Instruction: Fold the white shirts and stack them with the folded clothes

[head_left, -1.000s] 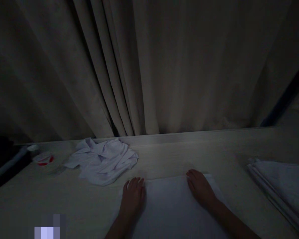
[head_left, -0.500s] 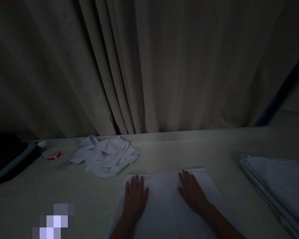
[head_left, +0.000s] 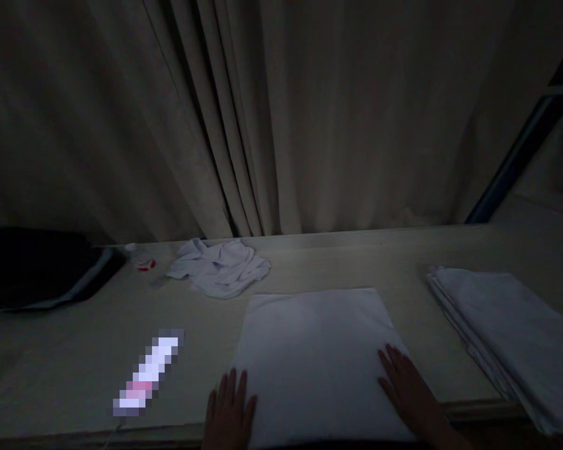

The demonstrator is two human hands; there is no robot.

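A folded white cloth (head_left: 314, 350) lies flat on the pale table in front of me, its near end reaching the table's front edge. My left hand (head_left: 229, 406) rests flat at the cloth's near left side, fingers stretched forward and holding nothing. On the cloth's right side lies my right hand (head_left: 408, 387), palm down with its fingers spread. The cloth looks smooth, with square far corners. Its exact kind is hard to tell in the dim light.
Several folded white cloths are stacked (head_left: 507, 325) at the right. Behind sits a crumpled white cloth (head_left: 220, 265), with a clear plastic bottle (head_left: 143, 257) beside it. Black fabric (head_left: 32, 269) lies far left. A blurred-out bright object (head_left: 147, 372) is left of me. Curtains (head_left: 356, 125) hang behind.
Both hands have slid from the cloth's far end back toward me and a little apart, staying flat. More of the table's front edge now shows as the view has shifted.
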